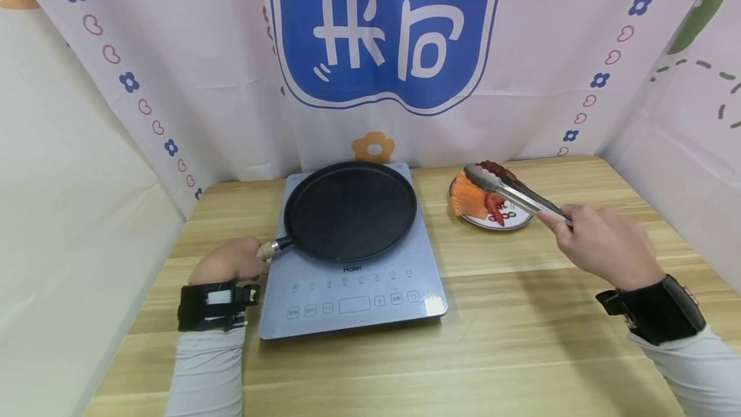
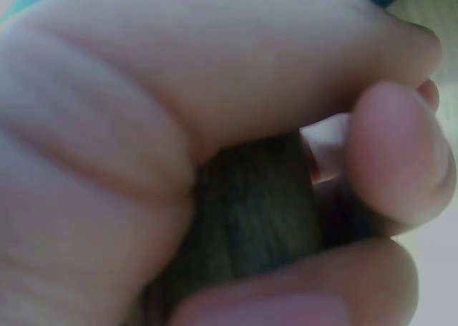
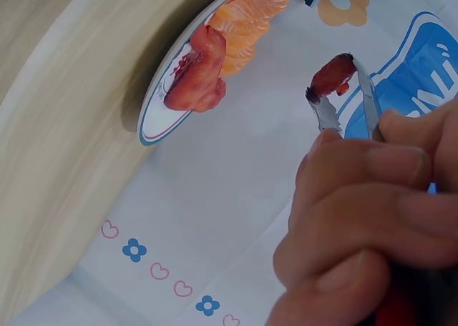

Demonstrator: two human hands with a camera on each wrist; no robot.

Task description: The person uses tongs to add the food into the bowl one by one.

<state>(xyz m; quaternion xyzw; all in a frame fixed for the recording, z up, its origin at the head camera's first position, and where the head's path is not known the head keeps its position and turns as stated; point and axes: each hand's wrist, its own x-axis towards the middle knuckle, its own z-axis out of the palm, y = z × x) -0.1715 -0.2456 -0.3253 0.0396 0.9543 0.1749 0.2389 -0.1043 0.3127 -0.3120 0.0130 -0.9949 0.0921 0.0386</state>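
My left hand (image 1: pixel 231 260) grips the wooden handle (image 1: pixel 266 250) of a flat black frying pan (image 1: pixel 350 211), which sits on an induction cooktop (image 1: pixel 353 301). Its fingers curl round the handle in the left wrist view. My right hand (image 1: pixel 604 243) holds metal tongs (image 1: pixel 521 200) above a small plate (image 1: pixel 505 228). Pinched at their tips, a dark red piece of meat (image 3: pixel 334 76) shows in the right wrist view. On the plate lie a reddish chicken wing (image 3: pixel 200 76) and an orange piece of salmon (image 3: pixel 247 29).
The cooktop and plate stand on a light wooden table (image 1: pixel 486 352), the plate right of the pan. A white printed cloth (image 1: pixel 231 95) hangs behind the table's back edge, with a pale wall (image 1: pixel 69 166) at the left.
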